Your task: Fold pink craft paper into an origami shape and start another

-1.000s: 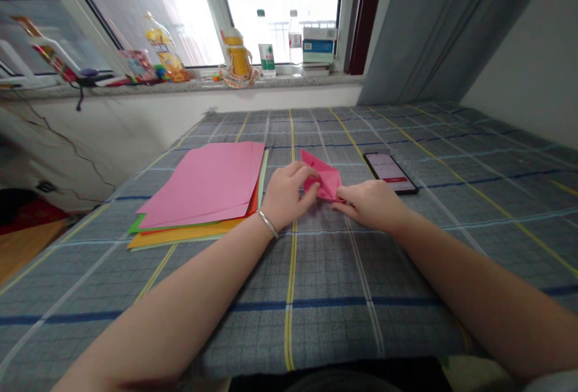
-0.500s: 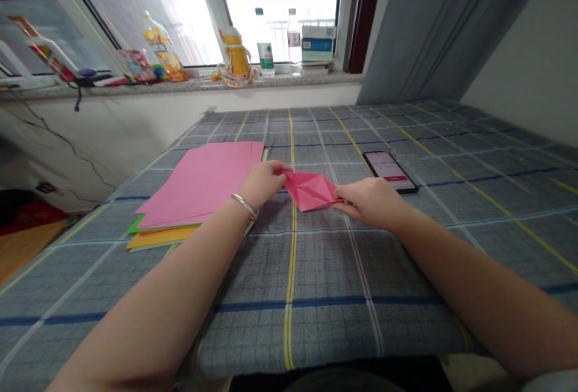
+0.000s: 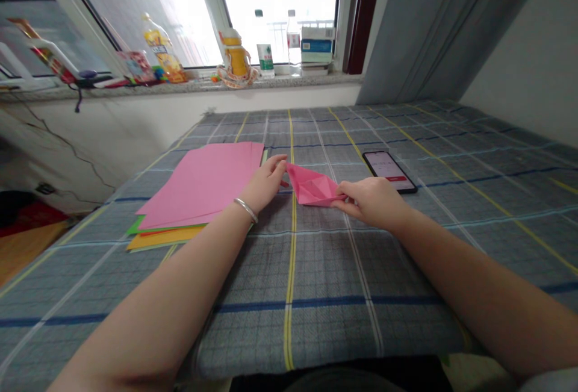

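A folded piece of pink paper (image 3: 316, 189), with creases and raised flaps, is between my two hands over the checked cloth. My right hand (image 3: 374, 199) pinches its right end between thumb and fingers. At its left end is my left hand (image 3: 266, 182), a silver bangle at the wrist. Its thumb and fingers are parted around the paper's left tip and do not grip it; whether a fingertip touches the tip I cannot tell.
Left of my hands lies a stack of coloured paper (image 3: 203, 181), pink on top, green and orange below. A phone (image 3: 389, 172) with a lit screen rests beyond my right hand. Bottles and boxes line the windowsill (image 3: 198, 85) behind the checked cloth (image 3: 325, 271).
My left thumb and fingers have come apart and let go of the paper's left end. That end now points up more. My right hand keeps its hold in the same place.
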A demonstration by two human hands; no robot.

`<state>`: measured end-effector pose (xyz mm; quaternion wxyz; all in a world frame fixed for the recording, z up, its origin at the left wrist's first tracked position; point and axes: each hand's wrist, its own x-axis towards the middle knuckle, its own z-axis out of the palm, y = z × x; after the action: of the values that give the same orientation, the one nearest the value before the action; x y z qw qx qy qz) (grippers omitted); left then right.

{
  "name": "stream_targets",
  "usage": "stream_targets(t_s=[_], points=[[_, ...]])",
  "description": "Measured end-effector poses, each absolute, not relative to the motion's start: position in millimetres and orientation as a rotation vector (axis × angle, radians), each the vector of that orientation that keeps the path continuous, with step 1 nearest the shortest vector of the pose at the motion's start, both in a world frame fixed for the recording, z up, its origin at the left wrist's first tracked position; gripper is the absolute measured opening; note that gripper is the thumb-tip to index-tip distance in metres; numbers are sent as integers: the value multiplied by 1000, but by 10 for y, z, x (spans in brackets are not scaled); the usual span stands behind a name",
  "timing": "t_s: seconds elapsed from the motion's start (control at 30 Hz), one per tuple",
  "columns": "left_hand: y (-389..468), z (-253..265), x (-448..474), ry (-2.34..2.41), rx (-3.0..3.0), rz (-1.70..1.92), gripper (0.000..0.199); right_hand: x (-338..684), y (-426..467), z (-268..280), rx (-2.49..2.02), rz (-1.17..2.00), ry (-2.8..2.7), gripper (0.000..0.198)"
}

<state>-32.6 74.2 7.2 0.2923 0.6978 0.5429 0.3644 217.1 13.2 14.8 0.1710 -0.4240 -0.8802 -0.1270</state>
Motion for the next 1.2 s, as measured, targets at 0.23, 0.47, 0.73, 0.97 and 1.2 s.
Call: stream_targets(t_s=[0.23,0.47,0.73,0.97,1.2], points=[[768,-108,-297,1376,2164,995,47,2108,149,58,-1381,-80,-2287,18],[638,-11,-200,1423,2808,725,59,2012,72,134,-1331,-148,-2483,30],[671,13,-193,1455,2911,471,60,2016,69,145,-1319,-155,-2485,33],[712,-1,-251,1547,2768,807,75,2017,71,104,-1374,-149,-2418,33],[693,-33,-252,1704,2659,900,58,2090,262,276,-1584,-238,-2152,28]])
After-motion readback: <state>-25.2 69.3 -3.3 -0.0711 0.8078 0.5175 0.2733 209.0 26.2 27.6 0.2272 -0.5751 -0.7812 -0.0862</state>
